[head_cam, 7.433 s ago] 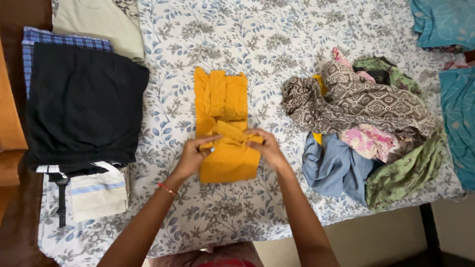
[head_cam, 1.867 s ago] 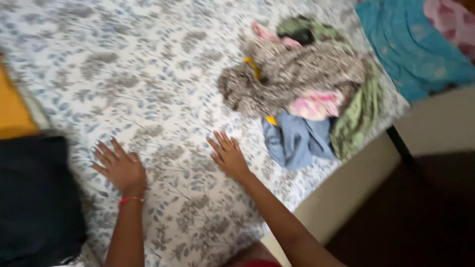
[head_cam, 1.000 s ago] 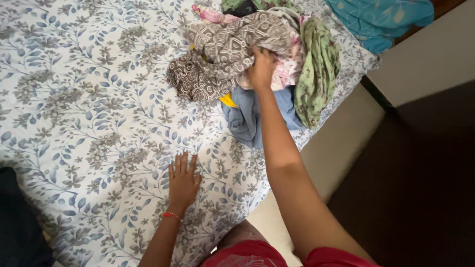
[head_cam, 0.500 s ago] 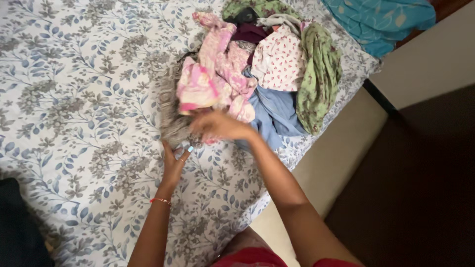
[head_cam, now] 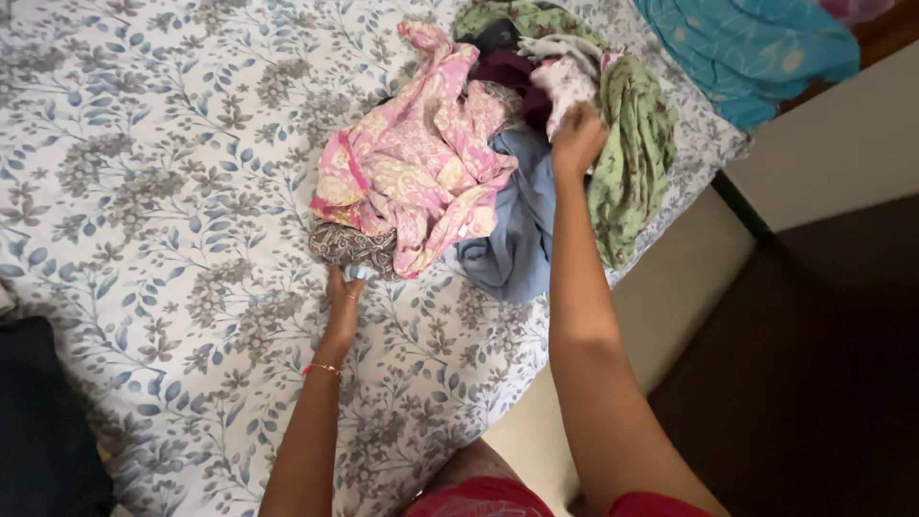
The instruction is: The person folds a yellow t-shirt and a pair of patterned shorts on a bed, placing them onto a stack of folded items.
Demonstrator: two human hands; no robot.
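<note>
A heap of loose clothes lies on the floral bed sheet (head_cam: 163, 191). A pink patterned garment (head_cam: 412, 163) is spread over the heap's left side, with a brown patterned cloth (head_cam: 349, 244) peeking out under it. My left hand (head_cam: 342, 292) grips the lower edge of that brown cloth. My right hand (head_cam: 574, 139) reaches deeper into the heap and closes on a white cloth with small red dots (head_cam: 565, 81). Beside my right arm lie a blue garment (head_cam: 517, 230) and a green printed cloth (head_cam: 627, 153).
A teal patterned fabric (head_cam: 756, 43) lies at the far right corner of the bed. A dark folded garment (head_cam: 43, 421) sits at the lower left. The bed edge runs diagonally at right, with dark floor (head_cam: 823, 383) beyond it.
The pink garment has been dropped over the heap's left side. My right hand moved up and right onto the white dotted cloth. My left hand stays at the brown cloth.
</note>
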